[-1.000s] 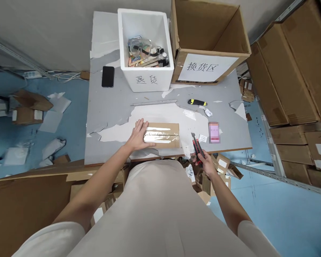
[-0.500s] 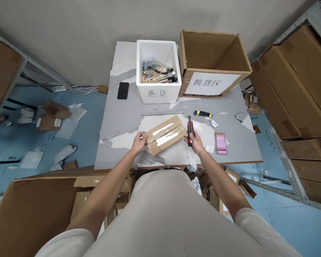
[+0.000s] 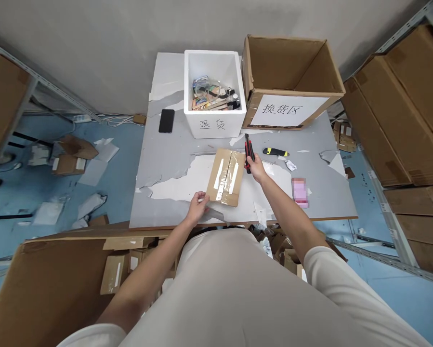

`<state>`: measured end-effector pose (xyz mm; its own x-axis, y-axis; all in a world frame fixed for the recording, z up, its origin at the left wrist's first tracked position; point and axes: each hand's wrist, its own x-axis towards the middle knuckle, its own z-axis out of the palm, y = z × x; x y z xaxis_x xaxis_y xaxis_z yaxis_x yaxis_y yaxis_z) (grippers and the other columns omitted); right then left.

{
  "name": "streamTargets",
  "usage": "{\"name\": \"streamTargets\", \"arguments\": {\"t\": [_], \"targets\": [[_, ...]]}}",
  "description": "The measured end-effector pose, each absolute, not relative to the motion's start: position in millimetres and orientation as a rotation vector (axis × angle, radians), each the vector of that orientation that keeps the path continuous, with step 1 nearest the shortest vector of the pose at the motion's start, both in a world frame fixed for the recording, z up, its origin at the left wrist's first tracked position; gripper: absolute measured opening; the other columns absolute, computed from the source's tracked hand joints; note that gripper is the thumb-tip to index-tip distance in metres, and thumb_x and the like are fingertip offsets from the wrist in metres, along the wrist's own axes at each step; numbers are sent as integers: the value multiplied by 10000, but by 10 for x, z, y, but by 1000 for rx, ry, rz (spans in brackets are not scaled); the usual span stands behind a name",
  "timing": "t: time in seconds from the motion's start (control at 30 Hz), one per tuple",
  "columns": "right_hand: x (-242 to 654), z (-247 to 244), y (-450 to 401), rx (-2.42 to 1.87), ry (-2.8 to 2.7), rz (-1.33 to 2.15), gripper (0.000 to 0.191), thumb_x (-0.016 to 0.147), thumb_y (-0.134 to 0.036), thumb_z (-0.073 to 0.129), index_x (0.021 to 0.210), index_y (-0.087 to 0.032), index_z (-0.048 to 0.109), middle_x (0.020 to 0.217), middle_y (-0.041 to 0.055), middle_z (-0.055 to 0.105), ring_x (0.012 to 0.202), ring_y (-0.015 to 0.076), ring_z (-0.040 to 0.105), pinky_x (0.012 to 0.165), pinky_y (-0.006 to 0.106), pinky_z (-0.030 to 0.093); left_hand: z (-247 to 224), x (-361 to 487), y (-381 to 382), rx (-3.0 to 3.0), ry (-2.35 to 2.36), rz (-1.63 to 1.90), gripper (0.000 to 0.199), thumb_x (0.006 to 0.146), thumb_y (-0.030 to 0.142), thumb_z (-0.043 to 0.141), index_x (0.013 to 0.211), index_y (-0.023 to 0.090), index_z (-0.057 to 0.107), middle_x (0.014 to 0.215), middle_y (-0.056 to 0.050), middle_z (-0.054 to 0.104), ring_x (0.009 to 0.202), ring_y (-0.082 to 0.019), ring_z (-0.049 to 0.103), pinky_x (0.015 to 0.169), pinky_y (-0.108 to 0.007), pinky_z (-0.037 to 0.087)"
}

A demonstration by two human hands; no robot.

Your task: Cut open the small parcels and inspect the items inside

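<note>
A flat brown cardboard box [image 3: 226, 177], sealed with clear tape and bearing white strips, lies at a tilt over the worn middle of the table. My left hand [image 3: 198, 208] pinches its lower left corner. In my right hand [image 3: 255, 166] is a red and black box cutter [image 3: 249, 153], its tip pointing toward the back of the table. That hand is close to the box's upper right edge; whether it touches is hard to tell. A second cutter, yellow and black [image 3: 275, 152], rests on the table to the right.
Behind stand a white foam box [image 3: 216, 124] of mixed items and a large open carton [image 3: 334, 91]. A phone [image 3: 166, 121] lies left, a pink packet [image 3: 300, 193] right. An open carton [image 3: 57, 284] stands by my left arm; stacked cartons [image 3: 382, 125] line the right.
The cardboard box has turned from lying mostly sideways to pointing away from me. My right hand with the cutter has moved farther back, and my left hand slightly nearer and rightward.
</note>
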<state>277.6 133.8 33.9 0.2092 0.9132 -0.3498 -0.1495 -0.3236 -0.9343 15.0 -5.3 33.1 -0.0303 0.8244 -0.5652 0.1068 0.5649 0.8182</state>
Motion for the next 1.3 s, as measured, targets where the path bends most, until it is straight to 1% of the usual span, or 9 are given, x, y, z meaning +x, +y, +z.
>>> {"name": "streamTargets", "arguments": {"t": [0.2,0.43,0.53,0.63,0.8,0.97,1.13,1.23,1.3], "targets": [[2783,422,896,-1490,-737,1225,376,771,-456,624,1029,-234,466,1100,40,576,807,102,577,675,253,550,315,31,328,1178,1682,530,340,784,471,553,978,191,568,1086,-98,642,972,-234,626,873,-410,499],[2422,528,-582,-1478,-340,1522,466,763,-577,627,1090,-307,432,1339,51,516,753,141,660,619,336,585,403,267,1737,1594,1372,591,536,840,368,508,1336,169,467,1431,-138,445,1174,-246,555,1045,-418,386],[2228,561,-838,-1368,-98,1621,449,748,-543,677,1074,-333,451,1341,22,525,904,193,683,702,379,589,361,433,2153,1600,1249,544,501,819,318,541,1298,173,522,1369,-122,518,1236,-256,505,1069,-427,358],[2101,573,-793,-1260,21,1589,456,727,-510,722,1066,-332,474,1240,6,601,991,213,674,807,418,570,266,535,2279,1503,1180,476,374,794,283,567,1143,158,618,1154,-102,650,1087,-229,590,1013,-405,419],[2146,534,-604,-1231,11,1495,446,704,-485,754,1026,-297,510,1054,-17,679,925,186,693,927,435,525,172,382,2171,1343,1272,611,266,740,250,625,990,160,633,926,-58,672,874,-183,621,879,-380,504],[2474,543,-328,-1302,-217,1360,389,766,-494,687,1054,-291,521,1061,-2,682,971,157,672,972,414,497,278,-62,1671,1114,1429,742,305,684,303,688,941,168,596,894,-41,638,789,-142,610,772,-359,544],[2740,526,170,-1374,-646,1290,396,835,-542,552,1128,-277,523,1061,51,688,979,172,655,883,393,536,315,-334,863,1060,1565,770,377,665,430,683,919,188,546,962,-35,612,743,-123,597,646,-303,558],[2821,453,375,-1416,-773,1268,442,834,-563,533,1159,-264,525,1055,73,687,946,180,655,833,377,548,302,-365,571,1217,1667,677,407,705,457,638,994,187,544,966,-64,626,783,-176,625,672,-354,563],[2879,408,407,-1428,-789,1272,475,829,-577,532,1180,-258,522,1058,79,679,919,177,657,822,375,549,316,-344,535,1439,1746,663,477,736,409,600,1142,174,517,1074,-114,617,947,-242,628,785,-416,549]]}}
